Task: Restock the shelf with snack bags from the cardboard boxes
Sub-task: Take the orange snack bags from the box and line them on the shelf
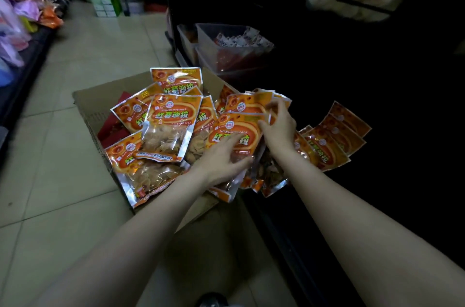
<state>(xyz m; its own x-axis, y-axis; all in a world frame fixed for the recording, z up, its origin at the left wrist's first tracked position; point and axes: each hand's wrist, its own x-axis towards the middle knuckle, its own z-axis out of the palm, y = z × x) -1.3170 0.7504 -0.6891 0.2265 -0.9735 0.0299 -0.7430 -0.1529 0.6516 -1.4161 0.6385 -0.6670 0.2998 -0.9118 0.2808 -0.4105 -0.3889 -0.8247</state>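
Currently: left hand (pixel 221 155) and right hand (pixel 278 125), fingers curled, grip one stack of orange snack bags (pixel 236 130) over the right edge of the cardboard box (pixel 95 103), beside bags (pixel 337 130) shelved on the dark shelf (pixel 377 181); best squared and supported underneath before transfer.

Single view: head-worn wide-angle camera, looking forward and steeply down from above the person's own forearms, which enter from the bottom edge. Close range to the cardboard box (pixel 100 103) and the dark shelf (pixel 352 110) at frame centre and right; the tiled floor (pixel 75 206) fills the left, with the aisle receding toward the top left. Frame edges bow and blur; no second view to overlap with.
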